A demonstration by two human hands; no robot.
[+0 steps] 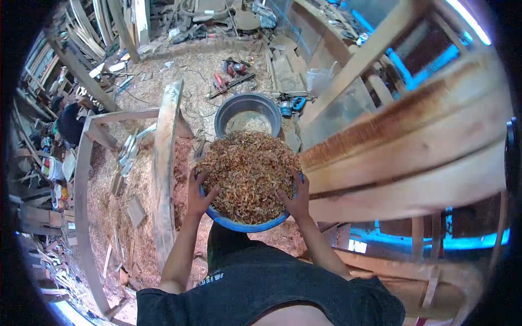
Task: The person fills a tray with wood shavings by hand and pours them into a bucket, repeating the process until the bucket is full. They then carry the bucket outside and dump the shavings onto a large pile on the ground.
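Where the view runs from the left, a plank (165, 163) stands on edge over a floor thick with sawdust (109, 195). The left hand (199, 196) grips the near-left rim of a blue basin (247, 224), thumb spread onto the load, fingers wrapped under the rim. The basin sits centre frame, held before the person's chest, heaped above its rim with wood shavings (247, 174). Just beyond it a grey tub (247, 108) stands on the floor, holding a low layer of pale sawdust. The right hand (296, 196) clasps the near-right rim, fingers splayed on the shavings. A large timber beam (413, 157) lies just beside the basin at right.
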